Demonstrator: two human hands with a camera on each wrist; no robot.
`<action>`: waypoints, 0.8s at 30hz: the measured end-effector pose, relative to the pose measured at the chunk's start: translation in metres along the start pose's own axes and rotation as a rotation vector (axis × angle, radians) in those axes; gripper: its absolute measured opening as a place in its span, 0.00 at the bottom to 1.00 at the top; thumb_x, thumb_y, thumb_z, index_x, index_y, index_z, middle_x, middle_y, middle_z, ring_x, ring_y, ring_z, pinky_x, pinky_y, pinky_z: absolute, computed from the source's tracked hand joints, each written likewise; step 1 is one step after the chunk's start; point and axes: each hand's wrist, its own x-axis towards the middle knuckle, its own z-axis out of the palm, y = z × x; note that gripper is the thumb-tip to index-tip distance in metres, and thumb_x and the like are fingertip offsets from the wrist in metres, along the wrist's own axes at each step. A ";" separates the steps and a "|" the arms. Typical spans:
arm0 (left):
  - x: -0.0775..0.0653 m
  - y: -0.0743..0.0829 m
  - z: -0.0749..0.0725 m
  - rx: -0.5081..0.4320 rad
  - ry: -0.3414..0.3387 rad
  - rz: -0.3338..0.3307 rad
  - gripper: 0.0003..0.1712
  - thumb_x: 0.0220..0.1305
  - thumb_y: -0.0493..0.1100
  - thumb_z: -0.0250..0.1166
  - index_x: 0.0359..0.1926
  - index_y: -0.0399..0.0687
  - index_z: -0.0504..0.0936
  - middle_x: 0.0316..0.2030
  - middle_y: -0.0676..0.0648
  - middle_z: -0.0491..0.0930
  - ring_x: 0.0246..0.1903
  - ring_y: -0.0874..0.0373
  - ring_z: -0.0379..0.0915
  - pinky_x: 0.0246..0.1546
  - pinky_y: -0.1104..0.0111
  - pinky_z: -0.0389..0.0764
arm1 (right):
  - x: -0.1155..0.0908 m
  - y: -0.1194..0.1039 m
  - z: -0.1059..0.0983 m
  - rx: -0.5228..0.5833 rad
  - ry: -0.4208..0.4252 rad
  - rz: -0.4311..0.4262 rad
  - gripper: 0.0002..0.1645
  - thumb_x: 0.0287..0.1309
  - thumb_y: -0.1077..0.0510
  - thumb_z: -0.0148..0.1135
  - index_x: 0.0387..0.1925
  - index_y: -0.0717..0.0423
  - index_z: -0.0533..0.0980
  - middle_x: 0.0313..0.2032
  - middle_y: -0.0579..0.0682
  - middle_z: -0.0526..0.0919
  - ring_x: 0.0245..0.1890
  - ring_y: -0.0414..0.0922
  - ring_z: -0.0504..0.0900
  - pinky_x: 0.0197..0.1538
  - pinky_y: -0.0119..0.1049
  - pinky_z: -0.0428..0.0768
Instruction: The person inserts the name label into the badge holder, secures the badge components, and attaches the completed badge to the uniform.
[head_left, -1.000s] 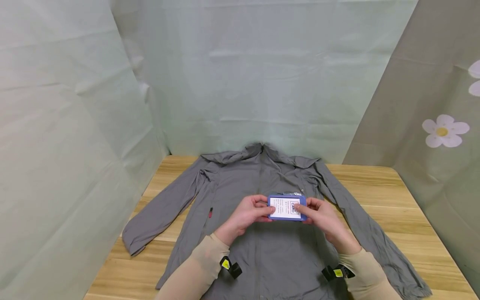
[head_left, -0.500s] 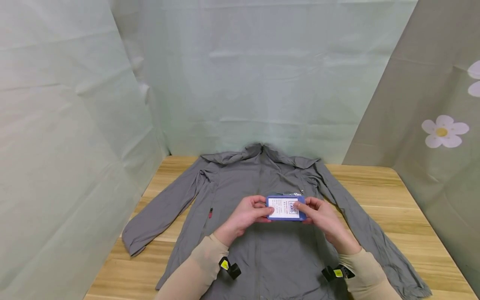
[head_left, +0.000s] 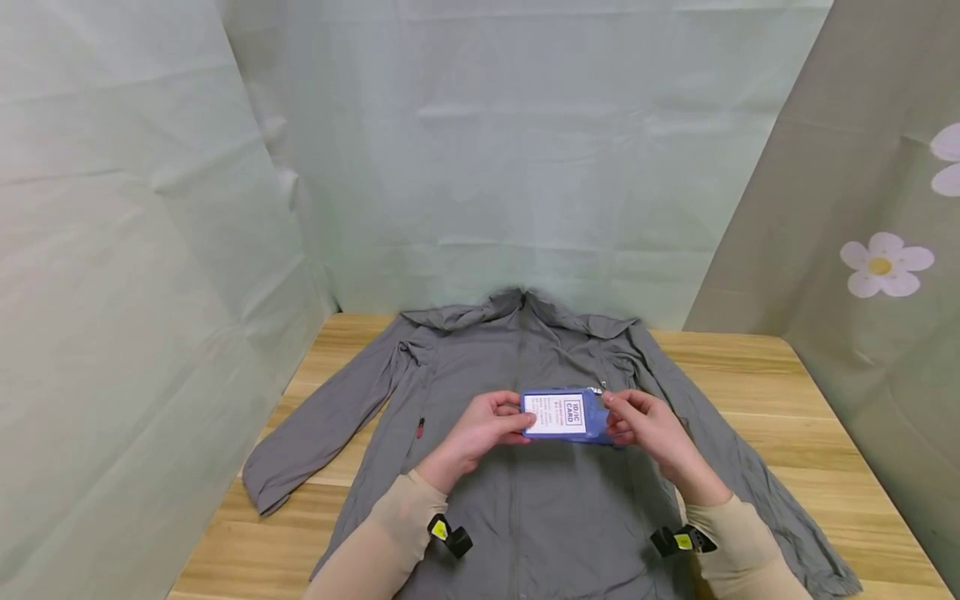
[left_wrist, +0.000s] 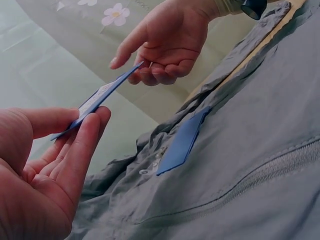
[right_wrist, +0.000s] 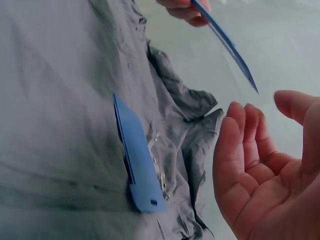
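My left hand [head_left: 491,421] pinches one end of a white "ID/IC CARD" insert with a thin blue edge [head_left: 553,415], thumb on its printed face and fingers beneath. The insert is held above the jacket, seen nearly edge-on in the left wrist view. My right hand [head_left: 654,429] is beside its other end, fingers loosely curved; in the right wrist view a gap separates thumb and fingers from the insert [right_wrist: 230,47]. Below lies a blue badge holder [right_wrist: 137,155] with a small slot at one end, on the jacket's chest, a clear strap and metal clip [right_wrist: 161,175] beside it.
A grey zip jacket [head_left: 465,358] is spread across the wooden table [head_left: 757,392], sleeves out to both sides. A red zip pull [head_left: 420,428] shows on its left part. Pale cloth walls [head_left: 525,167] stand behind and at the sides.
The insert has shifted left with my left hand. My right hand has let go of its right end and moved slightly right, so more of the blue holder shows behind.
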 end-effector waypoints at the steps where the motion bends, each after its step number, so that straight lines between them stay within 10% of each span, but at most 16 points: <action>1: 0.000 0.000 -0.001 0.000 0.001 0.002 0.15 0.71 0.31 0.71 0.53 0.27 0.79 0.39 0.42 0.89 0.33 0.58 0.87 0.39 0.64 0.90 | 0.000 0.001 -0.001 -0.028 0.005 0.001 0.24 0.78 0.48 0.64 0.54 0.69 0.78 0.37 0.53 0.83 0.36 0.45 0.87 0.39 0.36 0.88; 24: -0.015 0.002 -0.044 0.026 0.059 -0.005 0.13 0.70 0.32 0.71 0.50 0.29 0.78 0.36 0.44 0.88 0.33 0.58 0.87 0.41 0.59 0.91 | 0.005 0.024 -0.034 -0.344 0.018 -0.158 0.29 0.67 0.58 0.74 0.64 0.67 0.78 0.52 0.62 0.86 0.52 0.57 0.87 0.44 0.35 0.84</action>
